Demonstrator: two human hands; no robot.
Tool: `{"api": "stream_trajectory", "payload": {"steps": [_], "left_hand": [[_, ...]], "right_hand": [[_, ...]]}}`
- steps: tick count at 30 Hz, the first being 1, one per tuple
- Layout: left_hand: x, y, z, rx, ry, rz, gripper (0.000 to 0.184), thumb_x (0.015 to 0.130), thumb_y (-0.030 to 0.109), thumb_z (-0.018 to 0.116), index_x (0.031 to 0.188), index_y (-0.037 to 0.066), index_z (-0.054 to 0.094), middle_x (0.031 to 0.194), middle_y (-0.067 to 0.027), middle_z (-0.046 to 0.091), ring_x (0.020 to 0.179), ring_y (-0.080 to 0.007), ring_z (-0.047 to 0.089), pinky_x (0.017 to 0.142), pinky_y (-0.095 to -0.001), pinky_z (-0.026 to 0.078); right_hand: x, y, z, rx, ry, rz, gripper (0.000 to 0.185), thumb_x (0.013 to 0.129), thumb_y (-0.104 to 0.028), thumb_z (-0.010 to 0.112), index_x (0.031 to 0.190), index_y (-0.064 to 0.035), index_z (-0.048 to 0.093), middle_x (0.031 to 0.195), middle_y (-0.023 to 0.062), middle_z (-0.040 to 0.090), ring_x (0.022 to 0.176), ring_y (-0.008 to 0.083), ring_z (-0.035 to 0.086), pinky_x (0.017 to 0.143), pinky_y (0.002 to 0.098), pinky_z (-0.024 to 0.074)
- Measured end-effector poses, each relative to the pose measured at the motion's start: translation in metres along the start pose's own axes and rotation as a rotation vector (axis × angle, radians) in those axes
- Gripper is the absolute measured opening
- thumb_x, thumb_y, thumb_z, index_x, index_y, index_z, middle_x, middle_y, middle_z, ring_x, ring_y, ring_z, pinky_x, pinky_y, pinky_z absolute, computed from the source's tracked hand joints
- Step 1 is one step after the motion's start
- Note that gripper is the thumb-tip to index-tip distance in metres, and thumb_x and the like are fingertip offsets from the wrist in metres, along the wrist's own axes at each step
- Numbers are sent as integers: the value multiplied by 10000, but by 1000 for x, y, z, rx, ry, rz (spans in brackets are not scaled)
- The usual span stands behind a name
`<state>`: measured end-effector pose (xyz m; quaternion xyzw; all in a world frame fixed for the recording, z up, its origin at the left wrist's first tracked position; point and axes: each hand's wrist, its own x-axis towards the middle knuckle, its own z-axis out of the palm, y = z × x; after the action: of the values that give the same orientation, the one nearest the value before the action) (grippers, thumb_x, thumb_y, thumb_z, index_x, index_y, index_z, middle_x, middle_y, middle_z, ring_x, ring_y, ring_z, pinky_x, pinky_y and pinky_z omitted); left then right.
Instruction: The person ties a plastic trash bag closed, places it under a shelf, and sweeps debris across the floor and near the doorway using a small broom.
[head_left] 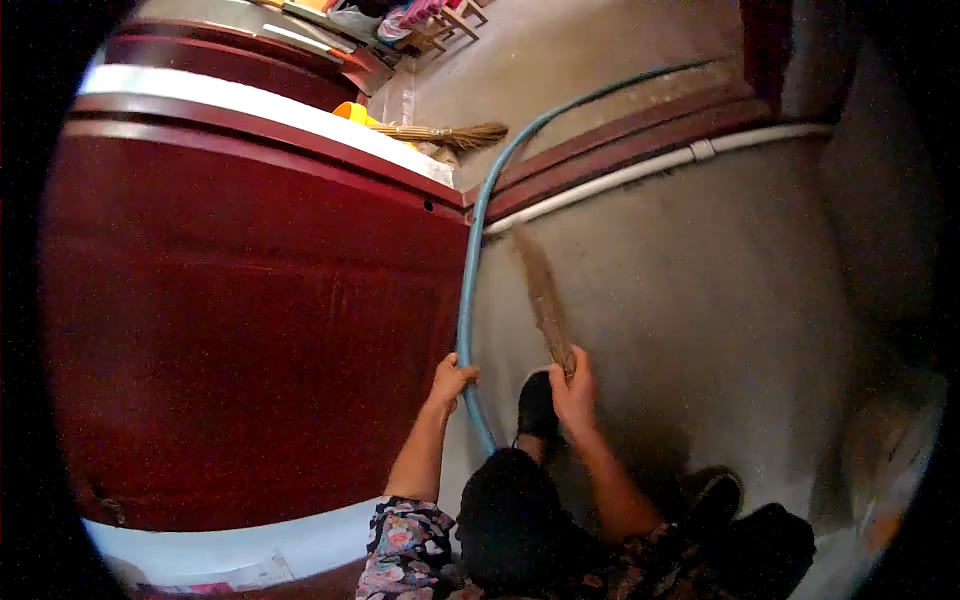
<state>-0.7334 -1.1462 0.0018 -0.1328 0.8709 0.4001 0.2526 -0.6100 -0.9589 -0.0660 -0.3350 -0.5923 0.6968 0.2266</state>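
Observation:
My left hand (453, 382) is closed around a blue-grey hose (467, 290), beside the dark red door. Over the concrete floor, my right hand (573, 392) grips a short straw broom (543, 298) by its near end. The broom's far end is blurred and points away from me, towards the white pipe (620, 178) along the base of the door sill. From my left hand the hose runs up over the sill and curves right across the floor beyond; its near end is hidden by my knee.
The dark red door (250, 320) fills the left side. Beyond it lie another straw broom (440, 133), a yellow object (350, 112), a shovel (365, 70) and a small wooden stool (455, 25). The raised sill (620, 140) crosses the doorway. My shoe (538, 405) stands between my hands.

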Motion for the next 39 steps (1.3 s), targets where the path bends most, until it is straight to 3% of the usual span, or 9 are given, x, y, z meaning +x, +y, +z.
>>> {"api": "stream_trajectory", "payload": {"steps": [2,6,15,18,21,22,26,34,39], "left_hand": [[16,10,4,-193,-96,76,273,791,85,628,1021,34,490,738,-64,560,606,-147,551,565,-293,466],[45,1,-4,-281,-229,184,329,851,118,580,1138,34,443,721,-48,554,556,-137,540,554,-282,470],[83,-32,-33,-149,-330,381,297,798,100,629,1025,38,448,877,-92,569,656,-157,586,624,-297,490],[72,3,-42,-325,-511,211,236,809,100,620,973,35,463,829,-89,572,624,-152,580,585,-309,496],[64,19,-44,-233,-423,62,197,819,102,613,945,31,478,787,-76,563,598,-142,570,553,-311,502],[66,9,-47,-272,-445,102,207,824,103,609,971,23,488,790,-73,558,601,-143,569,553,-307,505],[60,28,-49,-287,-463,148,437,826,61,589,1222,34,408,818,-78,545,623,-151,572,568,-309,517],[62,46,-38,-379,-433,66,659,769,-39,571,1334,94,258,1085,-172,537,829,-227,607,768,-347,498],[66,34,-31,-426,-346,146,643,748,-34,598,1295,95,285,1001,-137,558,807,-214,598,734,-341,501]], "right_hand": [[22,-10,11,-125,-197,-325,403,828,-203,598,1162,-25,461,939,203,596,815,344,601,714,415,463],[59,-35,44,-558,-536,-270,367,832,-245,594,1127,-59,481,901,225,606,862,384,588,717,440,461],[36,-29,31,-402,-247,160,367,860,-244,566,1154,-57,453,927,214,615,754,363,601,648,447,465],[12,-15,35,-923,-443,-57,339,846,-175,593,1132,-34,477,877,182,607,759,313,593,680,375,466],[38,-10,73,-702,-288,-272,336,853,-149,579,1152,-40,470,858,168,604,719,301,583,666,356,466],[53,-15,79,-569,-289,43,436,869,-176,548,1260,-42,408,1049,210,591,924,346,586,805,412,461],[86,-69,49,-443,53,8,386,861,-133,559,1219,-32,455,1027,182,603,913,275,590,815,370,460],[192,-200,64,-494,-157,-653,471,740,-60,659,1177,-113,495,967,120,586,864,327,595,717,374,492],[260,-147,114,-1006,-533,-904,353,727,-154,650,1065,-138,549,864,75,553,778,257,594,619,384,492]]}}
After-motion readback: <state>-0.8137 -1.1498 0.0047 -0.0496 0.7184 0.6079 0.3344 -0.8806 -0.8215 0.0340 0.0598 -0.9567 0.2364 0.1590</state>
